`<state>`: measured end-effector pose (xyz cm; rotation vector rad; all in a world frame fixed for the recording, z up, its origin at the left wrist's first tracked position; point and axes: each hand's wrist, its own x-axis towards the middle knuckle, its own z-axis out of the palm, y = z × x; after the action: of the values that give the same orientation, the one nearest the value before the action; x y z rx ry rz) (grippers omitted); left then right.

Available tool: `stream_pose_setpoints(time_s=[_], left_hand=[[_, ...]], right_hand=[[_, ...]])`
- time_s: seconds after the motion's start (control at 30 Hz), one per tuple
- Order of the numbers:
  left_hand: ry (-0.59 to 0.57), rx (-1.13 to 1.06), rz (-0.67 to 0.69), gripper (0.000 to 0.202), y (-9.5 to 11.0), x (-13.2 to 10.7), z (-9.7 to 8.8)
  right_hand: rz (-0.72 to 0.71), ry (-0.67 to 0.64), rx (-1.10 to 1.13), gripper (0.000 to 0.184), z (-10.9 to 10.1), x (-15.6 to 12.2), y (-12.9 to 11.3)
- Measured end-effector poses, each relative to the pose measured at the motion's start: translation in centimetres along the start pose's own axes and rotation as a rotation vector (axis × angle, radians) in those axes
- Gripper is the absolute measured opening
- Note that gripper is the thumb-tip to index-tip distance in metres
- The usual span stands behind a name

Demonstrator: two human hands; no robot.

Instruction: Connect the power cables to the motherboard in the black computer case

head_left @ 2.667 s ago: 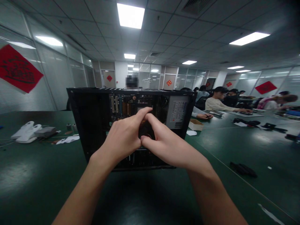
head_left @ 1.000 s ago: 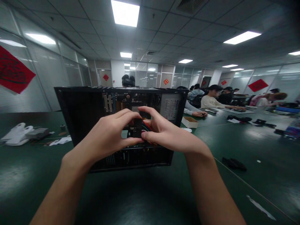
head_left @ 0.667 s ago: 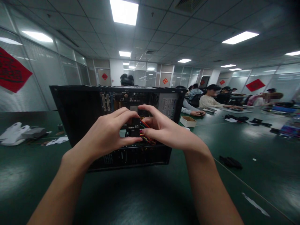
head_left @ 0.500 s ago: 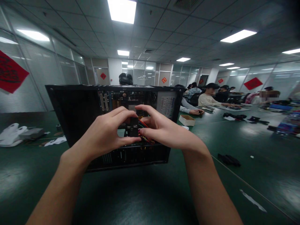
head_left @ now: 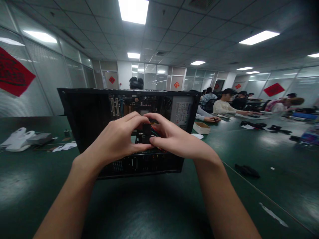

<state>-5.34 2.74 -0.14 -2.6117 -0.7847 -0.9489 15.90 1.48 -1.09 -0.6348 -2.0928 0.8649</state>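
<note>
An open black computer case [head_left: 84, 116] stands on the dark green table [head_left: 149, 205], its inside facing me with the motherboard and a grey power supply [head_left: 181, 111] showing. My left hand [head_left: 117, 141] and my right hand [head_left: 174, 139] meet in front of the case's middle. Both pinch a small black part [head_left: 146, 131] between thumb and fingers. Red and yellow wires run from behind my right hand. What the part is I cannot make out.
White objects and a grey box [head_left: 22, 139] lie at the far left with paper scraps. A small cardboard box [head_left: 202, 127] sits right of the case. A black item [head_left: 246, 170] lies on the table at right. Several people sit at the tables beyond.
My hands have stayed together on the small black part, fingers shifting slightly closer around it. The view has swung a little to the left, so the case sits further right in view.
</note>
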Motion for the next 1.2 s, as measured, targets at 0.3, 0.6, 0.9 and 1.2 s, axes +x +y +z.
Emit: stream_pose_setpoints(time_s=[0.3, 0.6, 0.9, 1.2], left_hand=[[-0.024, 0.031, -0.004, 0.047, -0.4, -0.1, 0.5], [-0.032, -0.039, -0.009, 0.048, -0.7, -0.1, 0.8], [-0.03, -0.045, -0.007, 0.049, -0.6, 0.0, 0.9], [-0.043, -0.036, 0.003, 0.051, -0.7, -0.1, 1.0]], right_hand=[[-0.087, -0.051, -0.013, 0.063, 0.2, 0.6, 0.9], [-0.106, -0.059, -0.028, 0.062, 0.2, 0.6, 1.0], [-0.093, -0.073, -0.035, 0.059, 0.0, 0.7, 1.3], [-0.073, -0.063, -0.039, 0.06, 0.1, 0.6, 1.4]])
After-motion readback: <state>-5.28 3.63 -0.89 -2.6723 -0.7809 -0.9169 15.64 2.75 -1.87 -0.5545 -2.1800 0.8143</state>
